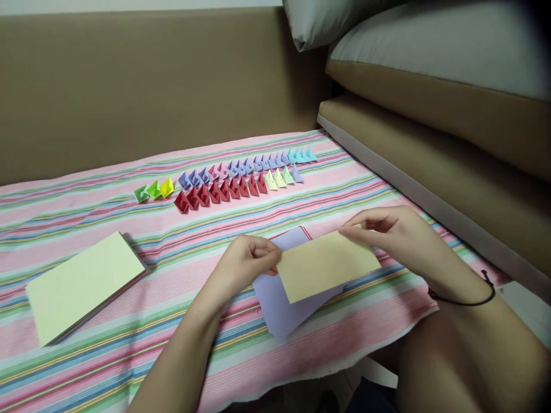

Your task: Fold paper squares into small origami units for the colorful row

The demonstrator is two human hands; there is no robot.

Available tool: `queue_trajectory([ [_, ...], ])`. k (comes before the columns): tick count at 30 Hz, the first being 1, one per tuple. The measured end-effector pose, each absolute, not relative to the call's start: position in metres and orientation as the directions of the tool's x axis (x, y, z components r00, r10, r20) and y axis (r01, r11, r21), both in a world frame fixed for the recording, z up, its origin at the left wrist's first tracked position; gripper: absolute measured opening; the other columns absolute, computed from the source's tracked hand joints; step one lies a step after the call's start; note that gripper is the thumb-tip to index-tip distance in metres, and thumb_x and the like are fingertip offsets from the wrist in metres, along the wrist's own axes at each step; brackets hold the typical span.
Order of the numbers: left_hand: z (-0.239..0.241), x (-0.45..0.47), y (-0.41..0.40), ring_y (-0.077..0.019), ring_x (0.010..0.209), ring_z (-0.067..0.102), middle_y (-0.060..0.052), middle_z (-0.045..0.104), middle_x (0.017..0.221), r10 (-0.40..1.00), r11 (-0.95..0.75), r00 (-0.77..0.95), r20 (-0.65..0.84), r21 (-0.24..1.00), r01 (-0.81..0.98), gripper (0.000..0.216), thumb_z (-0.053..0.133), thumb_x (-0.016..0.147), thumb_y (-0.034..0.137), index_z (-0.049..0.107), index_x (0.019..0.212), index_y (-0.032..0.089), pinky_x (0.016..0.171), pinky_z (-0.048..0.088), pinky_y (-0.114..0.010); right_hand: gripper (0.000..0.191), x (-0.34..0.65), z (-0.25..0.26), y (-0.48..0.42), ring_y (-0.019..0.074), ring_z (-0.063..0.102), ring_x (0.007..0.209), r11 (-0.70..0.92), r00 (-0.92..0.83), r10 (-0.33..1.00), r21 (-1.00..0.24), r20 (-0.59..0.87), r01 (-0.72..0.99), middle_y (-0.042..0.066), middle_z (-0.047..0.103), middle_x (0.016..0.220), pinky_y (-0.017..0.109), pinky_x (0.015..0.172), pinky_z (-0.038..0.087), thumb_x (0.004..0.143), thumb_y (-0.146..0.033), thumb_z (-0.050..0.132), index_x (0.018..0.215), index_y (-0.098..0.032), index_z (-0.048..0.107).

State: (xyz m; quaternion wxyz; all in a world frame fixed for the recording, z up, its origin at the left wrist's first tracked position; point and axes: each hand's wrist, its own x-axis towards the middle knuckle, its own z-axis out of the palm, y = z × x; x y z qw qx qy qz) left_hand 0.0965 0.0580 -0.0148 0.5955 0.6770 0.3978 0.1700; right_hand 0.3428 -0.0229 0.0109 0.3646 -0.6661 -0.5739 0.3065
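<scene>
A pale yellow sheet of paper (329,265) is held up between my two hands. My left hand (247,261) pinches its left edge between thumb and fingers. At its upper right edge, my right hand (385,232) grips it the same way. Beneath it, purple sheets (275,307) lie on the striped cloth, and a red edge of paper shows behind them. Farther back stand rows of small folded paper boats: several red ones (214,192), purple ones (258,164), light blue ones (302,155) and pale yellow ones (275,180).
A stack of pale yellow paper (86,287) lies at the left. Three green and yellow paper boats (154,190) stand apart from the rows. A brown panel (150,86) rises behind the striped cloth (181,327), and cushions (430,115) are piled along the right side.
</scene>
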Motion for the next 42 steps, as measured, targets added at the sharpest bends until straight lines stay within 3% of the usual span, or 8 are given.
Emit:
queue_trajectory([
  [4,-0.017,0.088,0.07,-0.0194,0.07,0.068,-0.009,0.071,0.074,0.793,0.104,0.565,-0.229,0.964,0.244,0.017,0.061,0.075,0.029,0.066,0.075,0.012,0.067,0.053,-0.03,0.02,0.356,0.011,-0.022,0.0186,0.059,0.074,-0.084,0.283,0.958,-0.893,0.05,0.443,0.004,0.067,0.076,0.028,0.061,0.044,0.073,-0.041,0.068,0.072,-0.021,0.07],
  [9,-0.018,0.094,0.068,-0.0217,0.086,0.066,-0.011,0.07,0.092,0.902,-0.013,0.429,-0.052,0.989,0.147,0.031,0.058,0.079,0.042,0.065,0.089,0.014,0.079,0.052,-0.034,0.017,0.35,0.006,-0.016,0.0169,0.059,0.073,-0.084,0.305,0.952,-0.987,-0.038,0.137,0.003,0.067,0.079,0.028,0.064,0.046,0.071,-0.039,0.071,0.074,-0.022,0.07],
  [14,-0.017,0.109,0.054,-0.0239,0.095,0.065,-0.012,0.064,0.114,0.811,0.226,0.554,-0.187,0.974,-0.003,0.044,0.052,0.083,0.05,0.061,0.109,0.017,0.08,0.053,-0.036,0.018,0.329,0.002,-0.013,0.0135,0.059,0.069,-0.106,0.297,0.943,-0.98,-0.153,-0.169,0.002,0.066,0.082,0.024,0.059,0.046,0.076,-0.036,0.067,0.084,-0.021,0.067],
  [17,-0.02,0.109,0.054,-0.0209,0.088,0.066,-0.01,0.067,0.108,0.796,0.29,0.573,-0.194,0.954,-0.08,0.037,0.06,0.079,0.042,0.062,0.106,0.017,0.072,0.054,-0.029,0.019,0.323,0.0,-0.014,0.0118,0.057,0.065,-0.151,0.235,0.954,-0.975,-0.187,-0.162,0.001,0.065,0.077,0.023,0.056,0.044,0.077,-0.037,0.066,0.084,-0.02,0.067],
  [22,-0.023,0.104,0.059,-0.0138,0.068,0.064,-0.002,0.069,0.077,0.851,0.197,0.502,-0.153,0.98,-0.034,0.026,0.069,0.072,0.031,0.063,0.092,0.015,0.061,0.051,-0.022,0.024,0.318,0.0,-0.015,0.0139,0.061,0.076,-0.288,0.025,0.957,-0.958,-0.288,0.009,0.003,0.068,0.087,0.022,0.063,0.045,0.075,-0.038,0.068,0.091,-0.02,0.067],
  [26,-0.02,0.106,0.057,-0.0125,0.065,0.062,-0.001,0.068,0.074,0.823,0.189,0.545,-0.158,0.982,0.0,0.024,0.069,0.071,0.032,0.063,0.089,0.016,0.055,0.049,-0.02,0.028,0.31,-0.005,-0.016,0.0147,0.061,0.065,-0.403,-0.068,0.91,-0.911,-0.409,0.083,0.004,0.068,0.079,0.022,0.05,0.041,0.074,-0.043,0.066,0.087,-0.018,0.067],
  [31,-0.017,0.107,0.053,-0.0172,0.083,0.065,-0.006,0.07,0.095,0.795,0.188,0.6,-0.086,0.976,-0.108,0.03,0.067,0.073,0.034,0.063,0.098,0.017,0.066,0.053,-0.024,0.027,0.296,-0.012,-0.018,0.0131,0.058,0.059,-0.364,0.03,0.929,-0.926,-0.368,-0.101,0.002,0.066,0.075,0.023,0.049,0.04,0.075,-0.043,0.065,0.086,-0.018,0.065],
  [42,-0.019,0.107,0.047,-0.0199,0.085,0.067,-0.006,0.072,0.091,0.773,0.212,0.618,-0.144,0.976,-0.039,0.027,0.068,0.073,0.036,0.068,0.092,0.016,0.072,0.053,-0.028,0.025,0.285,-0.022,-0.019,0.0144,0.059,0.075,-0.359,-0.08,0.933,-0.88,-0.352,-0.313,0.004,0.067,0.083,0.025,0.069,0.045,0.078,-0.036,0.065,0.094,-0.017,0.066],
])
